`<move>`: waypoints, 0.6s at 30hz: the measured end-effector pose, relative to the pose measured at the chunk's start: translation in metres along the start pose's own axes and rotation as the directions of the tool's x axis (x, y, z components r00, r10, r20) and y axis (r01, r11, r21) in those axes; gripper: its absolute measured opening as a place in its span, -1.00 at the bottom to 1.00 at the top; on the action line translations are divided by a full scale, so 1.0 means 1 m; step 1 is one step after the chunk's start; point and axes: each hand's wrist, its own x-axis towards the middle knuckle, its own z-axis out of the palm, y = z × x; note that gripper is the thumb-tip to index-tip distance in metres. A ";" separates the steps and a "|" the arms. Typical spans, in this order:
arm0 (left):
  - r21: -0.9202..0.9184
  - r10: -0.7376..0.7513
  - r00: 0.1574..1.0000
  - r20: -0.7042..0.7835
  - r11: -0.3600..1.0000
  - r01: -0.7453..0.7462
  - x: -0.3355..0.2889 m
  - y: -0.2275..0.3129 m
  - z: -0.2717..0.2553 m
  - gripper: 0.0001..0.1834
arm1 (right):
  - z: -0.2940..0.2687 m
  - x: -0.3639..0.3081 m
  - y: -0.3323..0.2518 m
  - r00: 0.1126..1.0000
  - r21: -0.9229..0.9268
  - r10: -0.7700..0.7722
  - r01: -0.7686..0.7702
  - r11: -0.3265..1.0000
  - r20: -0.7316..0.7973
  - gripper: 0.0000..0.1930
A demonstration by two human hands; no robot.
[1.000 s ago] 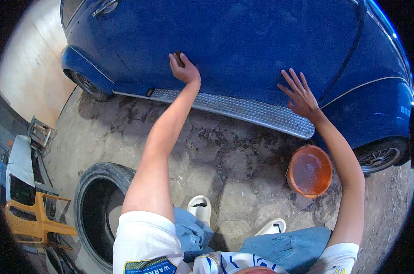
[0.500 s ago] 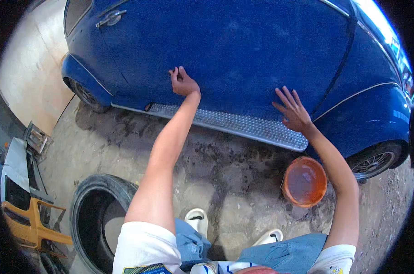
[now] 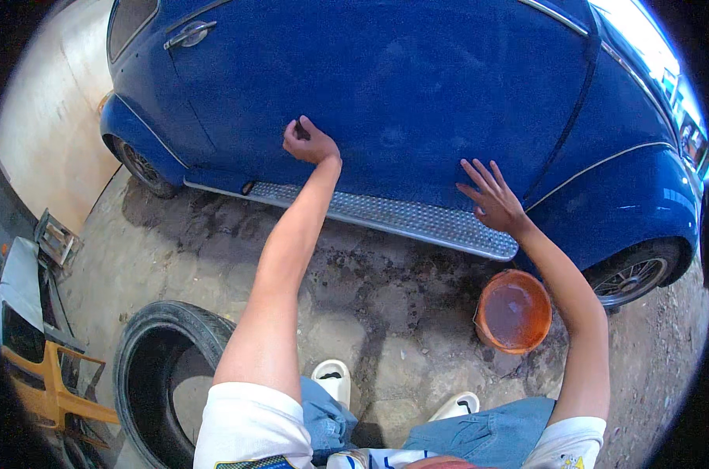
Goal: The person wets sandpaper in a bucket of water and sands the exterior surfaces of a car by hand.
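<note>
A blue car's door (image 3: 385, 86) fills the far side of the view, with a silver handle (image 3: 190, 34) at upper left. My left hand (image 3: 314, 146) is raised before the lower door, fingers curled toward the thumb. Something dark shows in its grip; whether that is a small object or shadow, I cannot make out. To the right, my right hand (image 3: 495, 202) is open, fingers spread, at the lower door just above the running board (image 3: 401, 222). Whether its palm presses the door is unclear.
An orange bucket (image 3: 482, 316) holding murky liquid stands below my right forearm. A loose tyre (image 3: 131, 359) lies by my left arm. Farther left are a yellow-orange chair (image 3: 53, 383) and a small wooden stool (image 3: 55, 238). The ground is rough and partly wet.
The view has shifted slightly. My right hand sits a little lower on the door, still spread. My left hand's curled fingers have turned slightly, staying in nearly the same place.
</note>
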 end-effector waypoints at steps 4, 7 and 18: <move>0.026 -0.037 0.999 -0.028 0.999 0.038 -0.002 0.006 0.004 -0.77 | -0.002 -0.003 -0.001 0.999 0.023 0.004 -0.005 1.000 0.043 -0.27; -0.036 -0.066 0.997 -0.043 0.997 0.064 0.001 0.001 0.005 -0.77 | -0.003 -0.004 0.000 0.999 0.040 0.000 -0.002 0.999 0.037 -0.28; -0.047 -0.092 0.994 0.053 0.994 0.094 0.013 -0.010 -0.010 -0.78 | -0.006 -0.002 0.000 1.000 0.039 -0.028 0.028 0.999 -0.004 -0.35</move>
